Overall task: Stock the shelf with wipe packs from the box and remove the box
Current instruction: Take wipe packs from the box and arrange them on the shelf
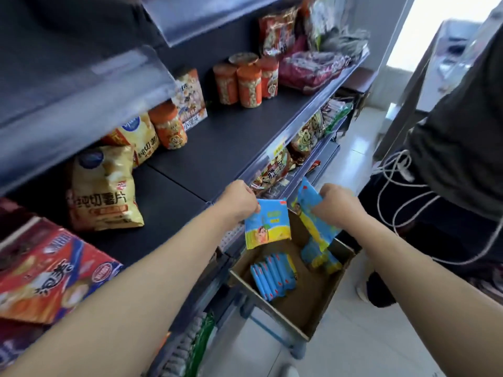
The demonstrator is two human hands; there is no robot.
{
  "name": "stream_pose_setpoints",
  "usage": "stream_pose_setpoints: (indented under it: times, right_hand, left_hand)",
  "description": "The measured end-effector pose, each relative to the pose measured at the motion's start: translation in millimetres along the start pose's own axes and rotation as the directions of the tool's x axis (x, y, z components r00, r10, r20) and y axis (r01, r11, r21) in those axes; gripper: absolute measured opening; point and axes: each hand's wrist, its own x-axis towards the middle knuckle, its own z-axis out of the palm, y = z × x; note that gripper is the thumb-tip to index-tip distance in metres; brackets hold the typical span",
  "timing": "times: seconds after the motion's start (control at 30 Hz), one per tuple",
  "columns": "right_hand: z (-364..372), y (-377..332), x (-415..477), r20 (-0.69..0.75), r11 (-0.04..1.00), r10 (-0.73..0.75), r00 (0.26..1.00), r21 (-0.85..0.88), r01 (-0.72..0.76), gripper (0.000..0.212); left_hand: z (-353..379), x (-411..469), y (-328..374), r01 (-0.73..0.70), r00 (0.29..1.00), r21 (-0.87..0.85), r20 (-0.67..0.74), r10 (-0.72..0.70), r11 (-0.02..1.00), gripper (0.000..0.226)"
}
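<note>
Just below frame centre, the left hand [239, 200] is pinching a wipe pack [268, 227] by its top edge. The right hand [334, 205] is gripping a second pack [310, 210], its fingertips hiding behind it. Both are hanging over the cardboard box [307, 303], where more packs [275, 278] are lying with blurred print.

Both arms bare, stretched forward and down. Left hand [239, 200] knuckles up, fingers pinching the top edge of a flat blue-and-yellow plastic wipe pack [268, 224]. Right hand [337, 205] close beside it, fingers curled round a second, tilted blue-and-yellow pack [313, 213].
</note>
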Motion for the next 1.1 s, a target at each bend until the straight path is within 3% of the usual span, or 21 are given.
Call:
stream_pose_setpoints:
  times: [0.1, 0.23, 0.47, 0.6, 0.77, 0.97, 1.1]
  right_hand:
    - [-41, -27, -28, -0.042, 0.999, -0.041, 0.998, -0.030, 0.040, 0.035]
    - [-93, -65, -68, -0.121, 0.990, -0.130, 0.984, -0.063, 0.123, 0.033]
    - [-170, -151, -148, -0.303, 0.947, -0.312, 0.900, -0.021, 0.321, 0.018]
    - [-193, -209, -188, -0.394, 0.886, -0.444, 0.805, -0.062, 0.459, 0.020]
    - [-188, -295, -229, -0.415, 0.741, -0.630, 0.657, -0.068, 0.668, 0.013]
    - [-141, -396, -274, -0.333, 0.526, -0.804, 0.492, -0.015, 0.850, 0.018]
    - [-108, -451, -312, -0.267, 0.403, -0.882, 0.388, -0.005, 0.915, 0.031]
  left_hand:
    - [-35, -30, 27, -0.123, 0.989, 0.097, -0.076, 0.130, 0.988, 0.015]
    - [-89, -80, 60, -0.283, 0.946, 0.234, -0.093, 0.311, 0.930, 0.027]
    - [-191, -180, 80, -0.419, 0.868, 0.262, -0.166, 0.468, 0.869, 0.041]
    - [-255, -230, 62, -0.433, 0.823, 0.213, -0.303, 0.481, 0.876, 0.028]
    - [-322, -289, 16, -0.437, 0.710, 0.218, -0.512, 0.483, 0.873, 0.014]
    - [-389, -356, -73, -0.277, 0.522, 0.207, -0.787, 0.329, 0.938, 0.029]
    - [-427, -415, -140, -0.198, 0.394, 0.066, -0.908, 0.141, 0.978, 0.039]
